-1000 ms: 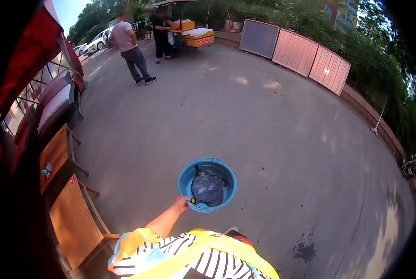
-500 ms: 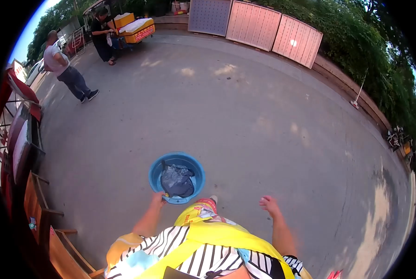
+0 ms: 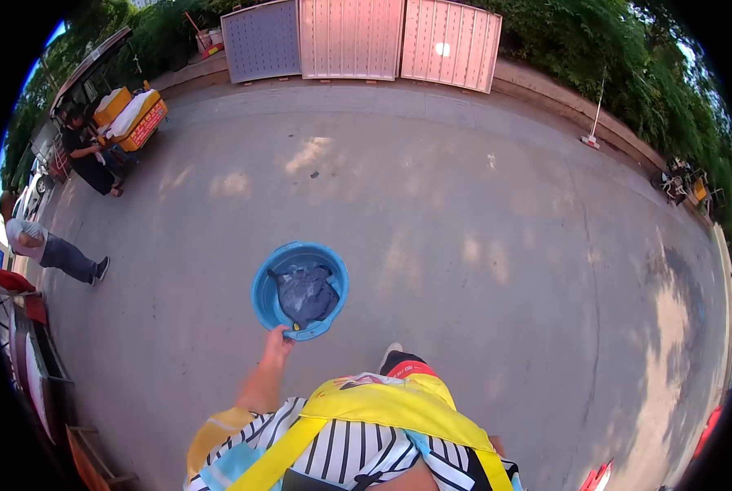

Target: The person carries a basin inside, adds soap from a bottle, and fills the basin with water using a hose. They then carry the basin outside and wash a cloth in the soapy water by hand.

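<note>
A round blue basin (image 3: 340,278) hangs out in front of my body over the grey pavement. My left hand (image 3: 279,342) is closed on its near rim. Inside the basin lies a crumpled dark grey cloth (image 3: 307,295), with a small yellow bit by the rim near my fingers. My right hand is hidden; only a bit of skin shows beside the yellow apron (image 3: 382,411) at my right side.
Two people stand at the left, one beside a cart with yellow boxes (image 3: 141,123). Large panels (image 3: 349,41) lean at the far kerb. A long-handled tool (image 3: 591,141) stands at the right kerb. Wooden furniture (image 3: 89,458) is at the lower left.
The view has turned right, so the people, cart and panels have shifted left. My right hand, visible half a second ago, has dropped out of sight. My left hand keeps hold of the basin.
</note>
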Available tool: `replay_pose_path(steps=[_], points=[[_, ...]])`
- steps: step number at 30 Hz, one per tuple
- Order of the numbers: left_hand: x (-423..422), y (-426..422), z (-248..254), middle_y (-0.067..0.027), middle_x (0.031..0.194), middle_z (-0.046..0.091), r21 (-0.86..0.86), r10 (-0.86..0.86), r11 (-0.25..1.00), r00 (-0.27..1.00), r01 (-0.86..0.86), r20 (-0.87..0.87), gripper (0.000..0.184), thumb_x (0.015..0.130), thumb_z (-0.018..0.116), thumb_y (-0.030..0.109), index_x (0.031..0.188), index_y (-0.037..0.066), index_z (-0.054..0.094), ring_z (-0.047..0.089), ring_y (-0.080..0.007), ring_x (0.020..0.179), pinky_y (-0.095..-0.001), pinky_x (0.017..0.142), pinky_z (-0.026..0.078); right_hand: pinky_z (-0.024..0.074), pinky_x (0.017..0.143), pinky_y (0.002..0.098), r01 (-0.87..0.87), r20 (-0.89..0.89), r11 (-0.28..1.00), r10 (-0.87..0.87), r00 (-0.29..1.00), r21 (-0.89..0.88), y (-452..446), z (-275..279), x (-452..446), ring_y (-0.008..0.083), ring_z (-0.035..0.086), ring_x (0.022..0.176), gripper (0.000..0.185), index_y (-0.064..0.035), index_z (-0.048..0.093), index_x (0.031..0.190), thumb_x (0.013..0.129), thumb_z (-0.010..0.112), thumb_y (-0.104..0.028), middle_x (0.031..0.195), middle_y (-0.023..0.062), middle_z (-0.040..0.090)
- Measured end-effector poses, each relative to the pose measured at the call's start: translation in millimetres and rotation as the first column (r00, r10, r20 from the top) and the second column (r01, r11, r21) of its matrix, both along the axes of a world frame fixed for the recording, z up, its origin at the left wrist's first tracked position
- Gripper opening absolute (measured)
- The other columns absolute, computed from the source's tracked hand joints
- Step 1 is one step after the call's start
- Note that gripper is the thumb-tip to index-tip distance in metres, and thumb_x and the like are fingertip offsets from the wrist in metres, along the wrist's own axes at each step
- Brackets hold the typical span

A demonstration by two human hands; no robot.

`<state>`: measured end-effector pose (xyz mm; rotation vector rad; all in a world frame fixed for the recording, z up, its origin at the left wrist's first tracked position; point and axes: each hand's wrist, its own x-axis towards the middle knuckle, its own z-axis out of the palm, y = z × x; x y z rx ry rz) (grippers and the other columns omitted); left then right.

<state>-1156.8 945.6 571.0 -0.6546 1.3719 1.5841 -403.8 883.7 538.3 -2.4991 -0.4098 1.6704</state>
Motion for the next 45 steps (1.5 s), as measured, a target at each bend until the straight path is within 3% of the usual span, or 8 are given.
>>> replay_pose_path(steps=[8, 15, 19, 25, 27, 32, 34, 45], points=[[-34, 261, 5, -0.0075, 0.078, 0.055, -0.040, -0.106, 0.994, 0.994, 0.105, -0.029, 0.024, 0.070, 0.055, 0.003, 0.093, 0.005, 0.049, 0.056, -0.0202, 0.065, -0.0341, 0.055, 0.051, 0.0470, 0.071, 0.0315, -0.837, 0.147, 0.428, 0.855, 0.497, 0.340, 576, 58, -264, 0.0174, 0.060, 0.081, 0.031, -0.0023, 0.061, 0.104, 0.079, 0.061, -0.020, 0.091, 0.0078, 0.064], [-83, 527, -53, -0.0092, 0.073, 0.056, -0.144, -0.254, 0.961, 0.961, 0.238, -0.113, 0.020, 0.068, 0.055, 0.003, 0.088, 0.001, 0.050, 0.057, -0.0210, 0.058, -0.0325, 0.050, 0.050, 0.0397, 0.092, 0.0338, -0.911, -0.089, 0.174, 0.984, 0.152, 0.374, 822, 95, -380, 0.0234, 0.049, 0.111, 0.051, -0.0097, 0.052, 0.120, 0.073, 0.067, -0.023, 0.120, 0.0149, 0.051], [-106, 699, -57, -0.0110, 0.074, 0.056, -0.121, -0.275, 0.957, 0.957, 0.263, -0.093, 0.021, 0.068, 0.055, 0.003, 0.088, 0.000, 0.051, 0.058, -0.0224, 0.059, -0.0348, 0.052, 0.051, 0.0328, 0.099, 0.0373, -0.822, 0.129, -0.331, 0.943, -0.306, 0.463, 918, 97, -378, 0.0286, 0.042, 0.117, 0.055, -0.0108, 0.050, 0.122, 0.071, 0.068, -0.019, 0.126, 0.0124, 0.047], [-114, 935, -98, -0.0109, 0.079, 0.057, -0.089, -0.317, 0.947, 0.943, 0.308, -0.102, 0.027, 0.068, 0.056, 0.003, 0.094, 0.003, 0.050, 0.059, -0.0229, 0.059, -0.0349, 0.050, 0.051, 0.0354, 0.095, 0.0352, -0.879, -0.139, 0.097, 0.990, 0.036, 0.467, 1100, 3, -361, 0.0299, 0.044, 0.114, 0.053, -0.0103, 0.049, 0.119, 0.069, 0.065, -0.013, 0.121, 0.0130, 0.049], [-102, 987, -131, -0.0089, 0.074, 0.057, -0.095, -0.273, 0.961, 0.947, 0.260, -0.169, 0.026, 0.067, 0.057, 0.004, 0.093, 0.004, 0.051, 0.057, -0.0213, 0.054, -0.0345, 0.047, 0.050, 0.0375, 0.093, 0.0353, -0.846, 0.167, -0.265, 0.963, -0.211, 0.463, 1192, 9, -374, 0.0291, 0.045, 0.113, 0.045, -0.0096, 0.051, 0.117, 0.073, 0.062, -0.012, 0.120, 0.0128, 0.050], [-91, 1141, -136, -0.0078, 0.075, 0.057, -0.094, -0.071, 0.994, 0.992, 0.062, -0.102, 0.027, 0.066, 0.058, 0.002, 0.092, 0.006, 0.055, 0.059, -0.0210, 0.058, -0.0350, 0.048, 0.052, 0.0450, 0.076, 0.0371, -0.759, -0.154, 0.030, 0.984, -0.093, 0.651, 1383, -143, -332, 0.0305, 0.057, 0.089, 0.026, -0.0033, 0.059, 0.103, 0.079, 0.056, -0.014, 0.095, 0.0169, 0.061], [-72, 1165, -157, -0.0080, 0.076, 0.058, -0.067, -0.024, 0.998, 0.991, 0.015, -0.135, 0.028, 0.065, 0.058, 0.002, 0.093, 0.006, 0.055, 0.059, -0.0213, 0.059, -0.0346, 0.047, 0.052, 0.0465, 0.069, 0.0411, -0.506, 0.168, -0.268, 0.957, -0.235, 0.820, 1416, -227, -306, 0.0334, 0.060, 0.081, 0.023, -0.0017, 0.061, 0.099, 0.081, 0.052, -0.012, 0.086, 0.0177, 0.064], [-158, 1367, -251, -0.0082, 0.074, 0.058, -0.159, 0.030, 0.987, 0.998, -0.039, -0.064, 0.029, 0.063, 0.058, 0.003, 0.092, 0.007, 0.056, 0.058, -0.0195, 0.057, -0.0321, 0.045, 0.048, 0.0442, 0.079, 0.0371, -0.831, -0.216, -0.363, 0.850, -0.481, 0.421, 1730, -212, -503, 0.0293, 0.057, 0.092, 0.027, -0.0020, 0.059, 0.101, 0.077, 0.046, -0.001, 0.100, 0.0166, 0.061]])
